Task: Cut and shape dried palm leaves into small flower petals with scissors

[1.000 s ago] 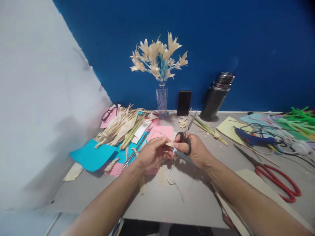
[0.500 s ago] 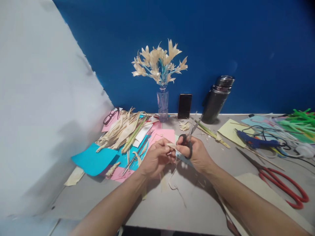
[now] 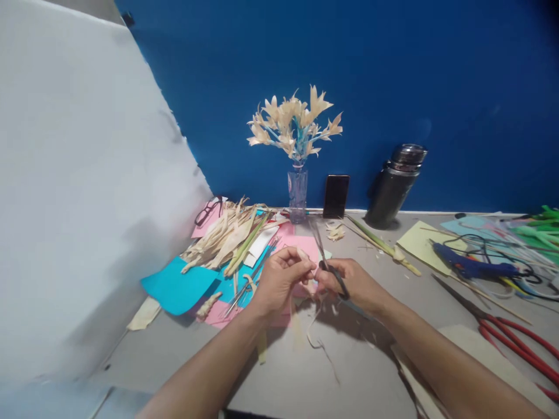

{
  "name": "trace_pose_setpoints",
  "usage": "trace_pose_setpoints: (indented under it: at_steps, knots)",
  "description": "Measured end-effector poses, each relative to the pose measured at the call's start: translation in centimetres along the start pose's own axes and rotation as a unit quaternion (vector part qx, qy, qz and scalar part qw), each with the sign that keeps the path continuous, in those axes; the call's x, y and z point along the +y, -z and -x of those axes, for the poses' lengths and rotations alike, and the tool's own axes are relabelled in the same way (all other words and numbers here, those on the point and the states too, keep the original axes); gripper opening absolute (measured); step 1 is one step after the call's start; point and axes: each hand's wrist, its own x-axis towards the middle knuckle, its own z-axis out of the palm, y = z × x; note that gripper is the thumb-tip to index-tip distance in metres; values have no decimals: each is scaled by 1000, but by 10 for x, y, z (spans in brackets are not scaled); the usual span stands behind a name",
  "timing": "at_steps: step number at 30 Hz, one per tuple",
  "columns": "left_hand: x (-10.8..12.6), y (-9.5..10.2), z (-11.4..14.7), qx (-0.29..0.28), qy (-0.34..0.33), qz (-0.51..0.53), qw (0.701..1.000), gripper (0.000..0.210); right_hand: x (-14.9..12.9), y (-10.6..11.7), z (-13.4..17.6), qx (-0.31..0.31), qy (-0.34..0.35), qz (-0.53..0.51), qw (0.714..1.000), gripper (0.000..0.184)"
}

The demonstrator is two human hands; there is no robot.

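Between the thumb and fingers of my left hand (image 3: pixel 283 278) is a small pale piece of corn husk (image 3: pixel 302 255), its tip pointing up. Close beside it, my right hand (image 3: pixel 351 284) is closed round the black handles of a pair of scissors (image 3: pixel 335 274). The scissor blades point up and away toward the bottle vase. My two hands nearly meet at the fingertips, which hide part of the husk. Thin curled husk strips (image 3: pixel 312 334) lie on the table below the hands.
Behind stand a clear bottle (image 3: pixel 297 198) of husk flowers (image 3: pixel 297 119), a phone (image 3: pixel 336 196) and a dark flask (image 3: pixel 395 186). Dried husks (image 3: pixel 222 230) and blue paper (image 3: pixel 179 285) lie left. A blue glue gun (image 3: pixel 474 262) and red-handled scissors (image 3: pixel 510 334) lie right.
The scissors have turned in my right hand, their blades now leaning left rather than right. My left hand holds the husk more upright. The whole view has shifted slightly.
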Motion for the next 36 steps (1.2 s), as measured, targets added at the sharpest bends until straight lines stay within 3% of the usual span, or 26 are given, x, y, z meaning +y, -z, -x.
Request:
trace_pose_setpoints:
  at_steps: [3,6,14,24,36]
  knots:
    - [5,1,0,39,-46,-42,997,22,4,0,1,-42,-21,29,999,42]
    - [5,3,-1,45,-48,-59,996,20,10,-3,0,-67,-22,40,997,45]
    - [9,0,-2,87,-35,8,996,25,15,-4,0,-80,-24,49,995,48]
    - [10,0,2,35,-12,3,999,22,15,-10,2,-88,-22,37,995,42]
    - [12,-2,4,14,-14,15,1000,19,13,-14,2,-63,-54,-3,997,41]
